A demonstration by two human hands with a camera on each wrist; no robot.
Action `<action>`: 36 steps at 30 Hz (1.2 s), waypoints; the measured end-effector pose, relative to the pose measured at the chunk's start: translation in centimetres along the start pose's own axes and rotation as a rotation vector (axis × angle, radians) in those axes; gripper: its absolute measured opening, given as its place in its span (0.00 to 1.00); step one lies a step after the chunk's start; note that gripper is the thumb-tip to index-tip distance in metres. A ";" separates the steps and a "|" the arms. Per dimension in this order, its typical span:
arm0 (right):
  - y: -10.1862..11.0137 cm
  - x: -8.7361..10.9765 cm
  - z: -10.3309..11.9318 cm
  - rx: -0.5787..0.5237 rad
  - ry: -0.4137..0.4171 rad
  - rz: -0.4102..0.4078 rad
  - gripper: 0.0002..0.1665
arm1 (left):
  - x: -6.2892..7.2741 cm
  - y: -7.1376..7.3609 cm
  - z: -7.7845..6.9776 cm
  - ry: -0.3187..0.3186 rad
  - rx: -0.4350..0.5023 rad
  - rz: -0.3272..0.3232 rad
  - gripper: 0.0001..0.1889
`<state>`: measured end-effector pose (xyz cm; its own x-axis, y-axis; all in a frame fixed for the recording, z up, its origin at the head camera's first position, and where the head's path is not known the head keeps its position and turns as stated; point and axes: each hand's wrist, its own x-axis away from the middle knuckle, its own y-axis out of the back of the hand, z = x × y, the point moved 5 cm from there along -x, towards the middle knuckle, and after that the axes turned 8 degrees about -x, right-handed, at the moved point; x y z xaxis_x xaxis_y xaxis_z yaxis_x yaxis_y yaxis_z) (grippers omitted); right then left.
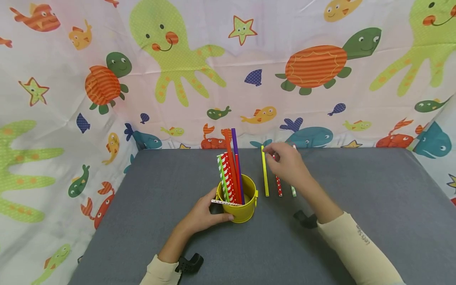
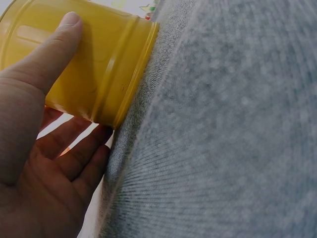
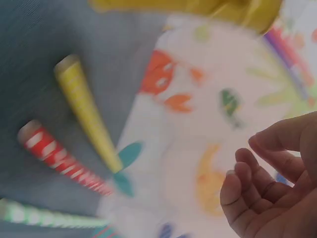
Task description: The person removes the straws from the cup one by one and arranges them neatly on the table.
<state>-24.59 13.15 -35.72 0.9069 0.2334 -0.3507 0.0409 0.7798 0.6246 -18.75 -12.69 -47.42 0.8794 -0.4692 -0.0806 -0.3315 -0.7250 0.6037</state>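
Observation:
My left hand holds the side of a small yellow bucket, which stands on the table. In the left wrist view the thumb lies along the bucket's near side and the other fingers reach round behind. Several paper straws stand in the bucket, among them a purple straw and a red straw; a pale dotted straw lies across its rim. Above three straws on the table hovers my right hand, fingers loosely bent around nothing. These are a yellow straw, a red-and-white straw and a green-and-white straw.
A dark grey table spreads under everything. Behind it and on the left hangs a white cloth printed with sea animals. Black wrist straps show near both sleeves.

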 end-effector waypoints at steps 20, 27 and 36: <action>-5.7 0.8 8.2 0.095 0.223 0.224 0.39 | -0.1 -0.1 -0.1 -0.064 -0.011 -0.008 0.48; -5.9 1.7 8.6 0.041 0.229 0.200 0.36 | -0.1 -0.1 -0.2 -0.074 -0.015 -0.006 0.47; -5.1 2.8 9.2 -0.041 0.319 0.035 0.25 | 0.1 0.1 -0.7 -0.054 -0.008 -0.013 0.47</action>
<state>-18.40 4.45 -33.50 0.7299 0.4255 -0.5350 -0.0103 0.7894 0.6137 -18.49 -12.50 -46.82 0.8638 -0.4863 -0.1314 -0.3168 -0.7273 0.6089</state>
